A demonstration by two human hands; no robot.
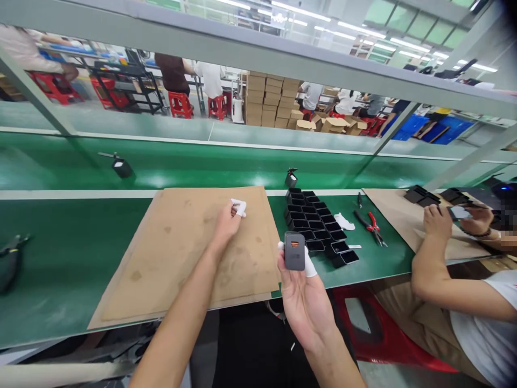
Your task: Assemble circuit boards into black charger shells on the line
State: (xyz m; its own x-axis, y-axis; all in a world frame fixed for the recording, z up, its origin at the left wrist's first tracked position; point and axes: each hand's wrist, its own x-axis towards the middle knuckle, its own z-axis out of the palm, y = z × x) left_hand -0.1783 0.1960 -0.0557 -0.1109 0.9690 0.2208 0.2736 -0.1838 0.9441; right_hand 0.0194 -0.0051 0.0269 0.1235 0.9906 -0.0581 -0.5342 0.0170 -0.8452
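Observation:
My right hand (301, 302), palm up and wearing white finger covers, grips a small dark grey rectangular device (294, 258) with rounded corners. An orange striped mark shows near the top of its face. Over the brown cardboard sheet (181, 258), my left hand (231, 220) is closed, its fingers curled and white covers on the tips. Whatever it may hold is hidden. To the right of the cardboard stand several open black boxes (311, 215) packed in rows, just beyond the device.
Red-handled pliers (374, 226) and a crumpled white cloth (344, 221) lie right of the boxes. A co-worker's hands (438, 221) hold a part at far right. Another black-handled tool (12, 261) lies far left. A metal shelf beam (258, 37) crosses above.

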